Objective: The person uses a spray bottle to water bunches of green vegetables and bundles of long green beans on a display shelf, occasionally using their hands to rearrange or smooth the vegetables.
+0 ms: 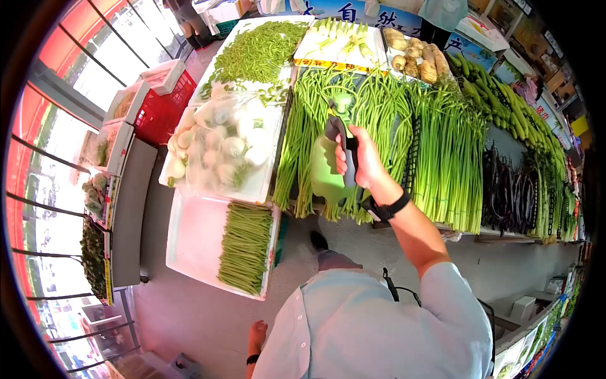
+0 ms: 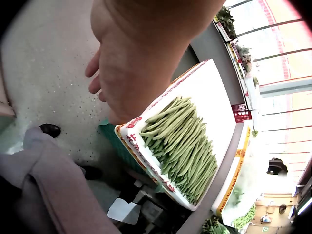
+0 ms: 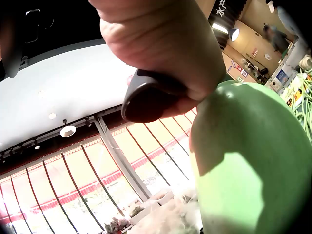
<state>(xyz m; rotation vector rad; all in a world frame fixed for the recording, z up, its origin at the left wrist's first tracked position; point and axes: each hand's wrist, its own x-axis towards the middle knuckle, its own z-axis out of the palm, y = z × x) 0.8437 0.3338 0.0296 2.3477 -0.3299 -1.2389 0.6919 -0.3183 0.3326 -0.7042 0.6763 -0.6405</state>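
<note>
My right hand [image 1: 367, 159] grips the dark handle of a green spray bottle [image 1: 329, 169], held over long green beans [image 1: 385, 107] on the stall. In the right wrist view the rounded green tank [image 3: 263, 126] fills the lower right, and the handle's dark end [image 3: 146, 103] sticks out below the palm. At my side hangs my left hand [image 1: 257, 335], fingers loosely bent, holding nothing. Seen from the left wrist, that hand [image 2: 129, 83] overlaps the near edge of a white foam box [image 2: 214, 92] with short green beans [image 2: 183, 146] laid in a row.
Bagged white radishes [image 1: 221, 145] lie left of the long beans, with green peppers [image 1: 259, 50] behind. Bundled green stalks [image 1: 448, 164] and dark eggplants [image 1: 508, 189] stand to the right. A red crate [image 1: 161, 110] is at the left, by a barred window. Grey floor [image 1: 196, 322] surrounds my feet.
</note>
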